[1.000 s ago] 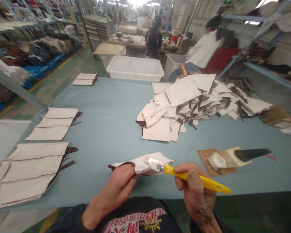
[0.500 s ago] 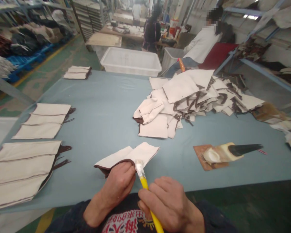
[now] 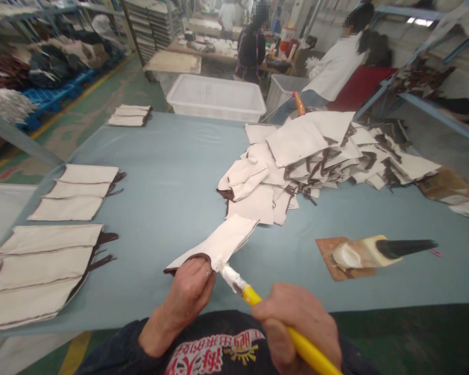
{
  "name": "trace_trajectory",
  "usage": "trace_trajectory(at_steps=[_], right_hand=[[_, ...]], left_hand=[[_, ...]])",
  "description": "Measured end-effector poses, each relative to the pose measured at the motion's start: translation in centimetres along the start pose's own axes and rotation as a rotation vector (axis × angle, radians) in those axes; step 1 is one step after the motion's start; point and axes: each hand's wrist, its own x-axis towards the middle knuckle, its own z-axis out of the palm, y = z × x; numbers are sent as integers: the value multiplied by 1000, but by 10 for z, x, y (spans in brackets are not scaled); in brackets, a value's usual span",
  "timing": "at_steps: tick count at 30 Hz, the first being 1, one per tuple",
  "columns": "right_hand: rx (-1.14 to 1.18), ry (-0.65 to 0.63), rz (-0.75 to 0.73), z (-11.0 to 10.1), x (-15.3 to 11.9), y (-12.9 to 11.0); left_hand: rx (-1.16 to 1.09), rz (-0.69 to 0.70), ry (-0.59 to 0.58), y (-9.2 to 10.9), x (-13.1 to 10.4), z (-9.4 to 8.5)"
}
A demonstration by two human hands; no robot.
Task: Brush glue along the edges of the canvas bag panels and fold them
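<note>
Both hands are occupied: the right hand (image 3: 300,325) wraps round the yellow handle of a brush (image 3: 254,297), and the left hand (image 3: 191,289) grips the near, brown-bound edge of a cream fabric piece (image 3: 224,242). White-coated, the brush's tip meets the piece's near edge just beside the left fingers. The piece slants away over the near part of a blue-green bench (image 3: 164,177), its far end overlapping in view the closest part of a loose heap (image 3: 316,148); whether they touch cannot be told.

To the right, on a brown board (image 3: 327,246), rests a cream-coloured implement (image 3: 369,249) with a black handle and white matter on it. Along the left side lie similar pieces in overlapping sets: a near set (image 3: 58,260), a middle set (image 3: 78,200) and a far set (image 3: 131,115). The heap, of cream pieces with brown edges, spreads across the far right.

Beyond the bench stands a white tub (image 3: 217,99); to its right sits a person in white (image 3: 336,73), and farther back is a person in dark clothing (image 3: 250,54).
</note>
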Motion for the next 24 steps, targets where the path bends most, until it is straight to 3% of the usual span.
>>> trace_trajectory(at_steps=[2, 4, 10, 19, 24], right_hand=[[189, 197, 225, 4, 0, 8], [377, 312, 457, 16, -1, 14], [667, 367, 944, 57, -20, 23], [513, 310, 994, 43, -49, 21], [513, 386, 832, 33, -43, 20]], left_hand=[[9, -11, 17, -1, -1, 2], [4, -21, 16, -1, -3, 4], [-21, -62, 44, 1, -7, 10], [-24, -144, 57, 3, -20, 14], [-43, -144, 69, 0, -20, 12]])
